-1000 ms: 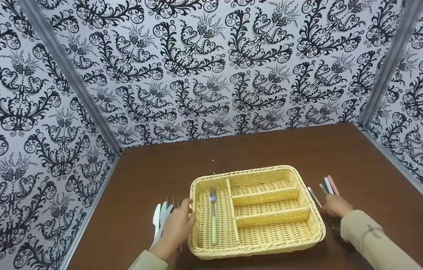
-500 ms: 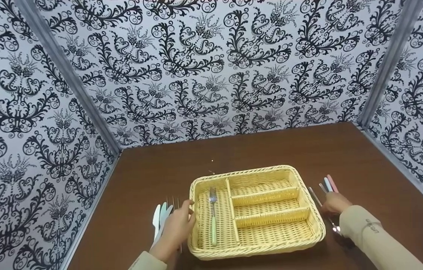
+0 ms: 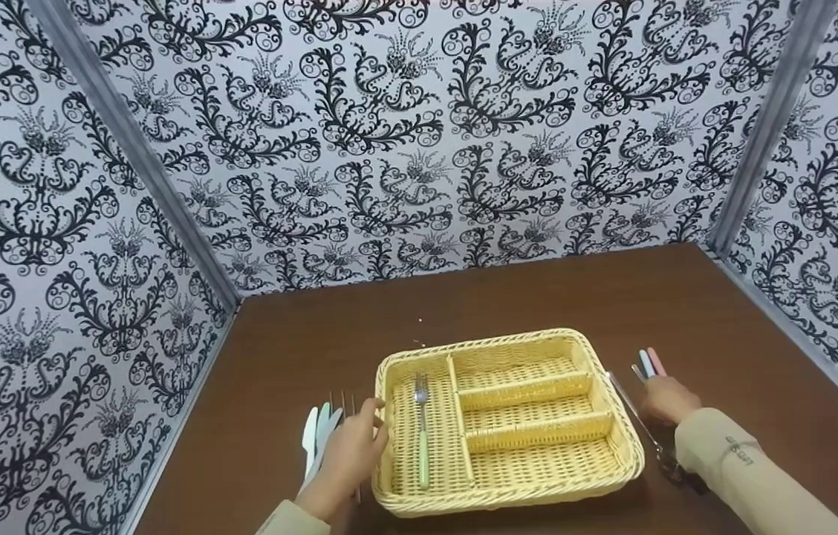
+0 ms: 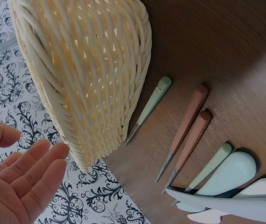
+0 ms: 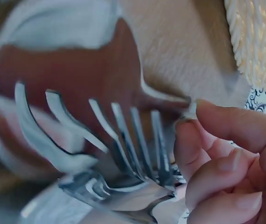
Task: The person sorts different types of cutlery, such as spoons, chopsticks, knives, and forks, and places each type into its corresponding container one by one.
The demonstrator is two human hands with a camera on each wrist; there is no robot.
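Observation:
My right hand (image 3: 670, 401) is to the right of the yellow wicker basket (image 3: 530, 503). In the right wrist view its thumb and index finger pinch the slim neck of a spoon (image 5: 63, 70), whose large shiny bowl fills the upper left. Just below that bowl are metal forks (image 5: 119, 186). Light blue and pink handles (image 3: 657, 362) stick out beyond this hand. My left hand (image 3: 351, 449) is beside the basket's left rim, fingers loosely bent and holding nothing. A green-handled fork (image 3: 423, 438) lies in the basket's long left compartment.
Left of the basket lie knives (image 4: 231, 205), brown-handled pieces (image 4: 186, 130) and green-handled pieces (image 4: 154, 100) of cutlery. Patterned walls (image 3: 419, 148) enclose the brown table (image 3: 330, 327) at the back and sides. Dividers (image 3: 538, 431) split the basket's right part.
Beside the right hand, the pinched spoon has shifted slightly left toward the basket's rim, and the blue and pink handles have shifted a little too. The left hand and the basket stay in place.

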